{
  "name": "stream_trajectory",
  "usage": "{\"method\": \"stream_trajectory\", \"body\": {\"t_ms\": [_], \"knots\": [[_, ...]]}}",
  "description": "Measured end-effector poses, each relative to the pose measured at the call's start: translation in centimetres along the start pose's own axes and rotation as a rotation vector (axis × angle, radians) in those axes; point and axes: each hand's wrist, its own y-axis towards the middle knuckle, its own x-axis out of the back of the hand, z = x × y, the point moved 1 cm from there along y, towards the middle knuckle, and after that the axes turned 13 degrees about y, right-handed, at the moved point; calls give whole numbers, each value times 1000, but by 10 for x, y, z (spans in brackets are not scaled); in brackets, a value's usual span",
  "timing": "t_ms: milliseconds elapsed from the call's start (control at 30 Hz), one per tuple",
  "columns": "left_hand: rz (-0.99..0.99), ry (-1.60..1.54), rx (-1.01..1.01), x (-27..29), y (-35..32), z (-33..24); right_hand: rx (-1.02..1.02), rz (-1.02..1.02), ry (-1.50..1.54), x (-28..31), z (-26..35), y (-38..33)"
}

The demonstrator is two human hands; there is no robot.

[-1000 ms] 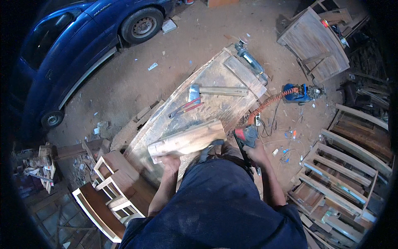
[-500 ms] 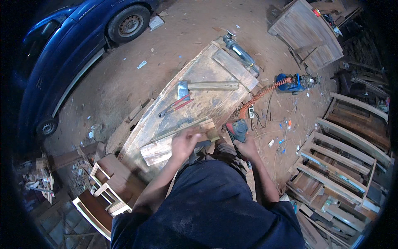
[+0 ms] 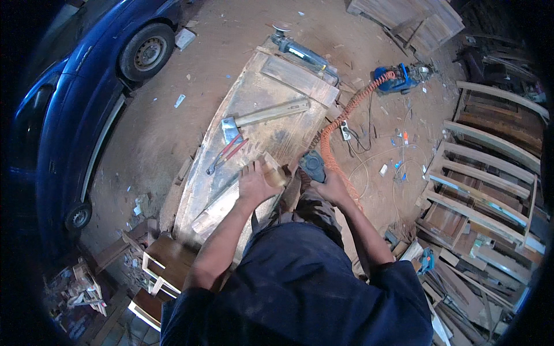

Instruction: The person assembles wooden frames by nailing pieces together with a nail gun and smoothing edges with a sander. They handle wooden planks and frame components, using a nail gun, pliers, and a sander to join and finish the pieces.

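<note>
Timber (image 3: 218, 209) under the left hand (image 3: 255, 181), dark handheld tool (image 3: 312, 165) in the right hand (image 3: 330, 185).
Watching remotely, I see the timber lying on the near part of the counter (image 3: 288, 134), with the left hand spread palm-down across it near one end (whether it grips or only presses, I cannot tell), while the right hand is wrapped round the dark handheld tool just beside that end. Beyond the timber, I make out red-handled pincers (image 3: 225, 157) near a hatchet (image 3: 229, 128), then a flat board (image 3: 300, 79) and a grinder (image 3: 306, 55) at the far end; an orange coiled hose (image 3: 359, 99) reaches a blue machine (image 3: 397, 81) on the floor (image 3: 363, 43).
</note>
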Motion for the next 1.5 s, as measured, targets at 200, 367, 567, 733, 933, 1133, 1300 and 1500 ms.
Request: {"method": "stream_trajectory", "body": {"t_ms": [200,367,567,733,933,1133,1300,1500], "knots": [[-68,-119,-65,-3,8,8,11,0,112,7,10,0],[-197,-147,-131,-17,7,13,-64,30,116,9,26,-7],[-226,-241,-143,-21,6,21,165,128,181,1,57,-17],[-209,-151,-131,-26,6,25,126,233,10,-16,88,-6],[-228,-137,-162,-41,5,32,93,201,-109,-31,125,-10],[-137,-179,-144,-39,-8,32,3,212,-155,-36,134,-25],[-144,-206,-128,-38,-3,35,40,156,-77,-49,123,-18],[-139,-168,-133,-36,-5,37,34,125,-236,-53,102,-10]]}}
